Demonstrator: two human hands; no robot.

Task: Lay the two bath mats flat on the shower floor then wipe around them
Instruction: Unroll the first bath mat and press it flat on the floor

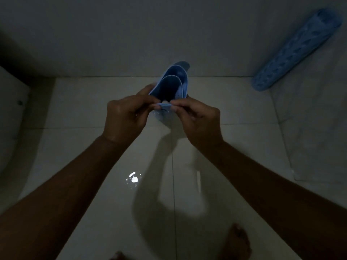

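Both hands, left [124, 119] and right [197, 121], pinch rolled blue mat [171, 83] edge; second rolled mat [296, 49] leans in right corner; tiled floor [93, 102] bare below.

Your left hand [124, 120]: fingers curled, thumb and fingertips pinched closed | your right hand [198, 120]: same pinch, facing the left, nearly touching | both forearms bare, extended forward, converging | a bare foot [239, 241] below.

Open tiled floor [112, 102] below; rolled mat [296, 49] leans against right wall.
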